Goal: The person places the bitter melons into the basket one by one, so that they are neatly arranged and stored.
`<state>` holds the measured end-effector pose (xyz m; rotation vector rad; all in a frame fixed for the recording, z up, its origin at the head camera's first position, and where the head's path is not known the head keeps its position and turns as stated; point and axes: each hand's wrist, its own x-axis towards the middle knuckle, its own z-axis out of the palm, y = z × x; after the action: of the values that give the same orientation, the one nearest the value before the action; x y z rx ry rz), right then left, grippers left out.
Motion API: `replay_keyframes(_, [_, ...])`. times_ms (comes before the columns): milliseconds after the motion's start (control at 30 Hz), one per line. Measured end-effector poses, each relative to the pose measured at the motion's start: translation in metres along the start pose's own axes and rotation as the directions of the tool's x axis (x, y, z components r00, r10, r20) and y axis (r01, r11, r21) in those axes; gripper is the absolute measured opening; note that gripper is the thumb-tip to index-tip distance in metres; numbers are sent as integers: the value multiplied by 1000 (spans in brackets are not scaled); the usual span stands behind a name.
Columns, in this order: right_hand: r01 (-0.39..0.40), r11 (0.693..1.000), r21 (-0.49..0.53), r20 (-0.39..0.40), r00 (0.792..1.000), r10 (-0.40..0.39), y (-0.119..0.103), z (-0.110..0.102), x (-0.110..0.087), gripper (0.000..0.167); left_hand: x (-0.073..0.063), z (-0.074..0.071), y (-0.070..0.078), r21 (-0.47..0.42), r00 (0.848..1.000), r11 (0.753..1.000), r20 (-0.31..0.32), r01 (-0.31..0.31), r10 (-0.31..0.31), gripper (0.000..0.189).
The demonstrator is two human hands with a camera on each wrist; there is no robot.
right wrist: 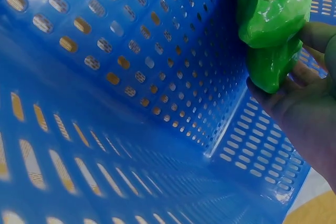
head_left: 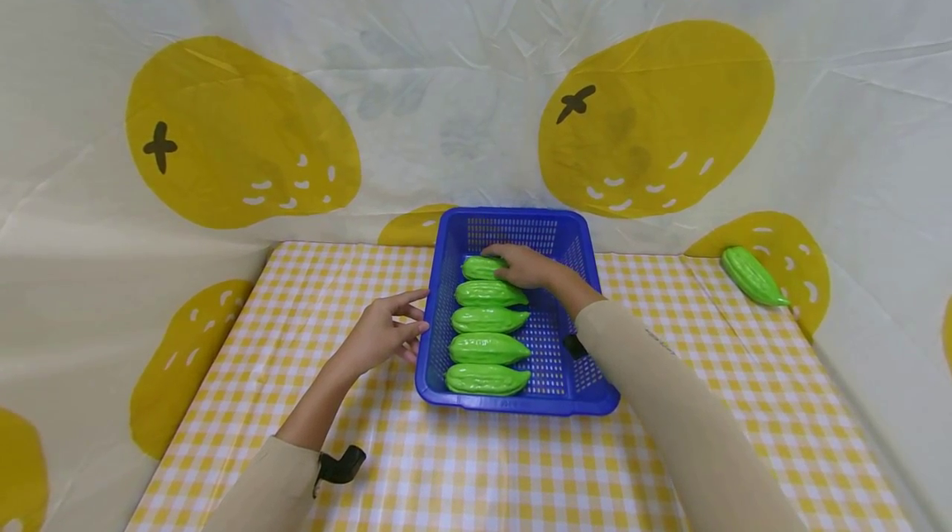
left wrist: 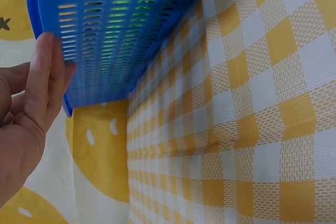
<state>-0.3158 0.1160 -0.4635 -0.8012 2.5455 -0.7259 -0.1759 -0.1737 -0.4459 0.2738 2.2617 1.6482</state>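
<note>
Several bright green, ridged bitter melons [head_left: 488, 320] lie in a column along the left side of a blue plastic basket [head_left: 516, 406], tips pointing right. At the far end of the column, my right hand [head_left: 524, 266] grips the farthest bitter melon [head_left: 479, 268] by its right end. The right wrist view shows thumb and fingers around that bitter melon's tip [right wrist: 269, 72], down inside the basket. Outside the basket, my left hand [head_left: 379, 335] is at its left wall, fingers loosely extended and fingertips right at the rim.
One more bitter melon [head_left: 753, 276] lies at the far right of the table, near its back edge. A yellow-and-white checked cloth [head_left: 357, 449] covers the table. Behind stands a pale curtain [head_left: 446, 102] printed with yellow fruit, close to the basket's far end.
</note>
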Motion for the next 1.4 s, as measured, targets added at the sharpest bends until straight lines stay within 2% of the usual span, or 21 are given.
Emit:
replay_keyframes(467, [20, 999, -28, -30, 999, -21, -8, 4, 3, 47, -1, 0, -1, -11, 1000, 1000, 7, -11, 11, 59])
replay_keyframes(733, [-10, 1000, -21, -15, 1000, 10, -10, 4, 5, 49, -1, 1, 0, -4, 1000, 1000, 7, -10, 10, 59])
replay_keyframes(1000, [-9, 1000, 4, -33, 999, 9, -11, 2, 5, 51, -2, 0, 0, -7, 1000, 1000, 2, -9, 9, 59])
replay_keyframes(1400, [4, 998, 60, -64, 998, 0, -13, -19, -5, 53, -1, 0, 0, 3, 1000, 1000, 2, -8, 8, 59])
